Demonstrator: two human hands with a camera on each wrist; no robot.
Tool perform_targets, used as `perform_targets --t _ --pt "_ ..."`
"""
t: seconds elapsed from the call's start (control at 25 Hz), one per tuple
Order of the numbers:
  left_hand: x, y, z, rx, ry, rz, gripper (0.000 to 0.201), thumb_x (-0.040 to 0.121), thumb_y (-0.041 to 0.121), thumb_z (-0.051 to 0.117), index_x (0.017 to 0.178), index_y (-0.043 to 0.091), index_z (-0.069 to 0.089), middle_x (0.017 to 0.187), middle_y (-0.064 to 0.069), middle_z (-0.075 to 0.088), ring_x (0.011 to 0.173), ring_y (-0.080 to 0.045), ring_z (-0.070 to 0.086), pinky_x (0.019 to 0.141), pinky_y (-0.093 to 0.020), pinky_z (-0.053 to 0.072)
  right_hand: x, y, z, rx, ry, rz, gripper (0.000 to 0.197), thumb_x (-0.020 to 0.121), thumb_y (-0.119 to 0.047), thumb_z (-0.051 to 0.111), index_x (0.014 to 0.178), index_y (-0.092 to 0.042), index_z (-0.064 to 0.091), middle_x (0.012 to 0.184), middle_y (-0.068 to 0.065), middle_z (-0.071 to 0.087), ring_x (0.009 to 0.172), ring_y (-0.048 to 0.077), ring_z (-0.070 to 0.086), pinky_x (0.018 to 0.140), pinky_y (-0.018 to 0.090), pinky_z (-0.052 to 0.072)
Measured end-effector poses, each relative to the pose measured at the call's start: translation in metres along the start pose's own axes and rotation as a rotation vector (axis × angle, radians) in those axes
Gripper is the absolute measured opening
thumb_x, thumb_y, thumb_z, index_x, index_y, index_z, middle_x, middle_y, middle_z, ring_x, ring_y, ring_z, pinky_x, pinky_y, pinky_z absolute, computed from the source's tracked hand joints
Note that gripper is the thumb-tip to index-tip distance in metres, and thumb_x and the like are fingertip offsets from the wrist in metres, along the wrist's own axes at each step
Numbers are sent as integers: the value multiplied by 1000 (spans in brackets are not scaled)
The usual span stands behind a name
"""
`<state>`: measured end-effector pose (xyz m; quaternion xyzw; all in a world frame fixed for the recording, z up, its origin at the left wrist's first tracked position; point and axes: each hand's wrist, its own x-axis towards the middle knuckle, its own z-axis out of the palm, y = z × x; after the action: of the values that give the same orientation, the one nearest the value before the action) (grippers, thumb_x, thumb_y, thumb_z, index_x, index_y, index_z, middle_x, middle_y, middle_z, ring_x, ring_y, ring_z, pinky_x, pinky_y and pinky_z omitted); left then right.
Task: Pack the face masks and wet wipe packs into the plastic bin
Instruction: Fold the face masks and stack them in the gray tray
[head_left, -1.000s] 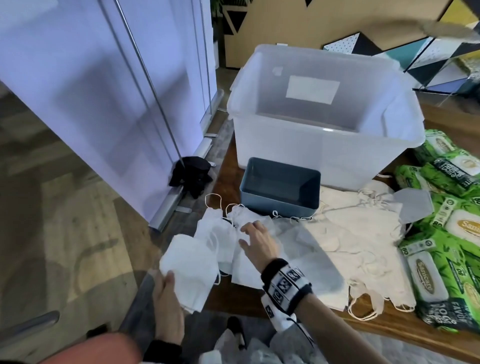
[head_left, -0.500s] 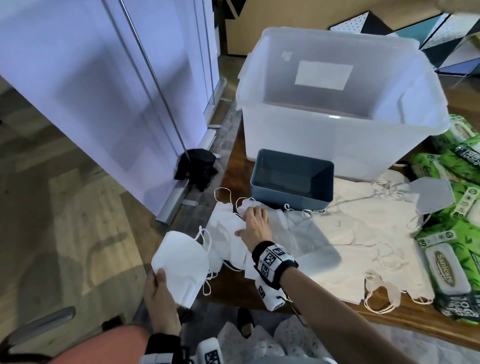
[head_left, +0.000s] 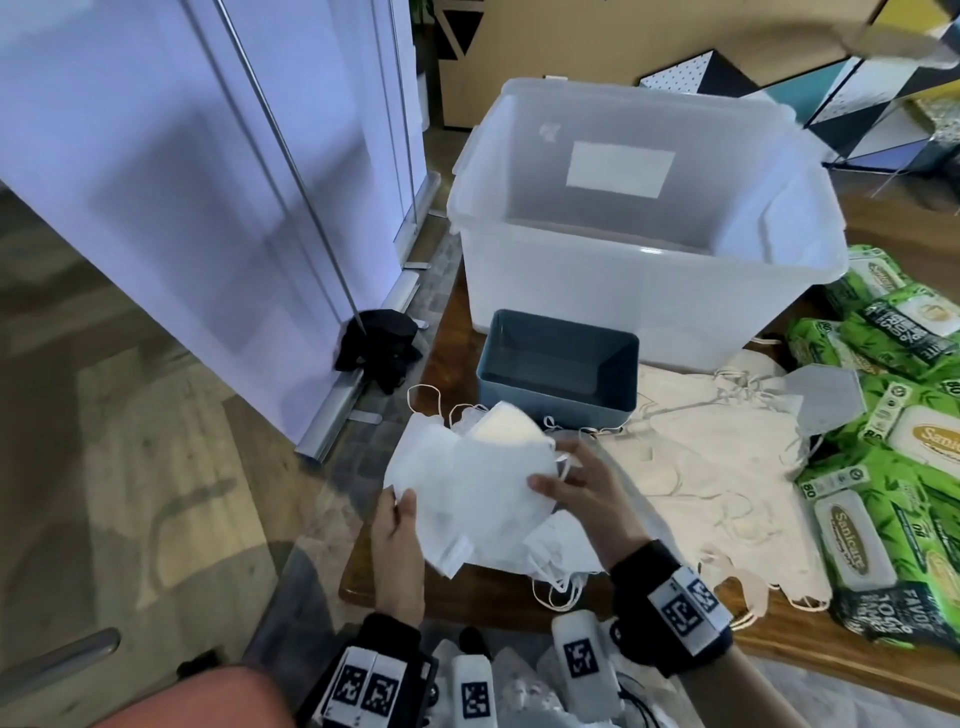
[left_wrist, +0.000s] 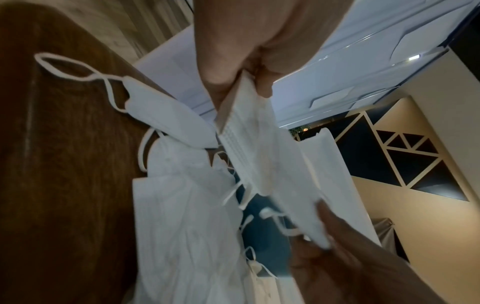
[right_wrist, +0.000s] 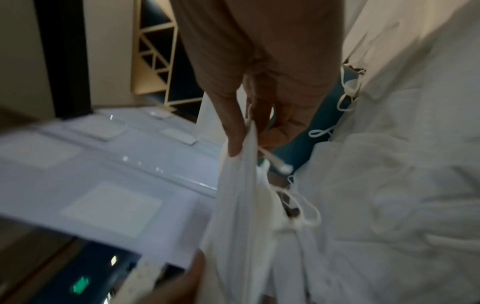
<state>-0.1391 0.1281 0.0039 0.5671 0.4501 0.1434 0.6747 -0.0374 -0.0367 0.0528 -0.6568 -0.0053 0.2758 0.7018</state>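
The left hand (head_left: 397, 545) is pinching one end of a stack of white face masks (head_left: 478, 483) above the table's (head_left: 467, 592) near left corner; the right hand (head_left: 582, 499) is gripping the opposite end. Square the edges and tuck loose ear loops before lifting. The plastic bin (head_left: 623, 291) is standing open at the far edge, apparently empty; wet wipe packs (head_left: 883, 467) are lying along the right edge.

White masks (head_left: 467, 499); green wipe packs (head_left: 883, 499); blue-grey tray (head_left: 558, 384); translucent bin (head_left: 623, 291).

Soft matt white cloth masks (head_left: 483, 493), frosted smooth plastic bin (head_left: 623, 291), matt blue plastic box (head_left: 558, 395), glossy green plastic wipe packs (head_left: 883, 499), polished dark wood tabletop (head_left: 467, 587).
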Motion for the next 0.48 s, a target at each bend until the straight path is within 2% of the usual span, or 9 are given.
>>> perform_targets --t 0.08,0.16,0.2,0.32,0.4,0.48 --pt "-5 -1 9 -9 -37 -28 64 88 53 46 141 17 40 145 -2 44 132 -23 41 112 -47 32 2 11 11 -184 -29 33 32 76 4 69 94 -17 53 78 5 66 65 17 61 49 17 45" --pt "-10 -3 11 -11 -45 -25 59 93 47 44 141 15 39 144 -2 44 131 -24 41 112 -48 31 8 21 17 -310 -3 18 35 74 1 72 88 -24 51 74 3 64 63 16 56 46 16 42" --pt "-13 -4 11 2 -50 -23 54 94 44 44 139 14 41 141 -4 47 128 -25 44 110 -48 34 9 22 21 -351 5 5 35 73 -1 73 89 -23 52 73 3 62 62 15 54 47 17 42" --pt "-20 -9 1 28 -37 -16 35 91 33 55 124 20 50 125 -6 58 113 -27 56 100 -52 45 6 26 39 -571 -100 -50 37 75 -11 74 104 -18 52 70 -2 56 60 10 49 52 14 39" --pt "-21 -17 -15 12 50 -24 33 90 27 60 121 24 50 120 -7 60 109 -28 57 97 -54 47 1 30 53 -793 -226 -74 38 81 -23 69 112 -19 49 79 -1 62 68 14 52 61 20 41" --pt "-21 -24 -38 -38 138 -44 36 89 28 61 124 23 50 122 -8 59 109 -30 57 96 -55 46 -1 35 58 -926 -328 -109 33 86 -32 63 113 -22 48 91 2 68 77 15 57 71 27 45"
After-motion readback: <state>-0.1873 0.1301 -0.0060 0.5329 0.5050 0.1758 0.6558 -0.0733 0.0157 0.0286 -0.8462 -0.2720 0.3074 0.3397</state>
